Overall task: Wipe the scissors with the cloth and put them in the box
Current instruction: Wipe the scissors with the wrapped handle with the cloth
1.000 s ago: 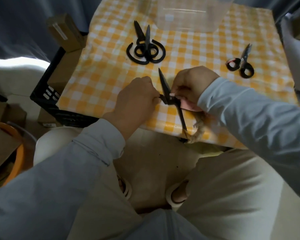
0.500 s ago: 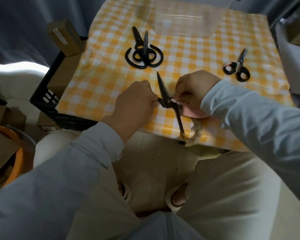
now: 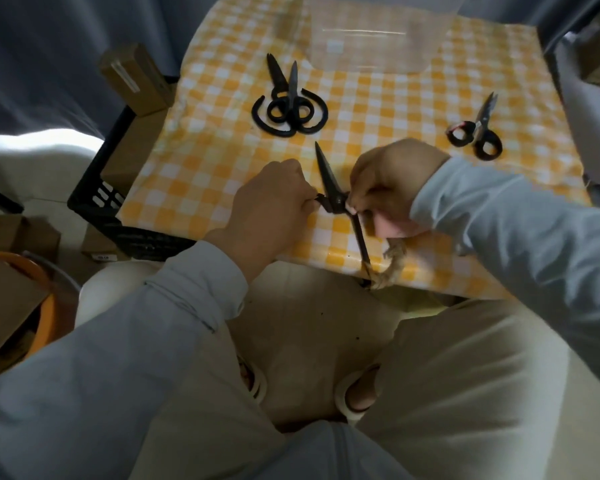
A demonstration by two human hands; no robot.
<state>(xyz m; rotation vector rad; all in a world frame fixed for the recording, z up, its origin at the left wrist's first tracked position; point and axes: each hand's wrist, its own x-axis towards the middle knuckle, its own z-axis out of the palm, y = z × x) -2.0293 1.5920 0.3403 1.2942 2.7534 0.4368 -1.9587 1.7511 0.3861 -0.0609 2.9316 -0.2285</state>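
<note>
a pair of dark scissors (image 3: 328, 181) is held just above the near edge of the surface (image 3: 201, 161), which is covered in yellow and white check. the blades are spread wide: one tapers to a point aimed away from the person, the other runs down towards the edge, where a frayed tan strand (image 3: 392, 268) hangs. the left grip (image 3: 271, 202) is curled and pinches a dark part just left of the pivot. the right grip (image 3: 392, 181) is curled too, with fingertips pressed on the pivot and a pinkish piece, apparently the cloth (image 3: 388, 227), bunched beneath it. further back, two black scissors (image 3: 288, 109) lie stacked, small scissors (image 3: 475, 133) lie well to the right, and a clear box (image 3: 371, 46) stands at the far edge.
</note>
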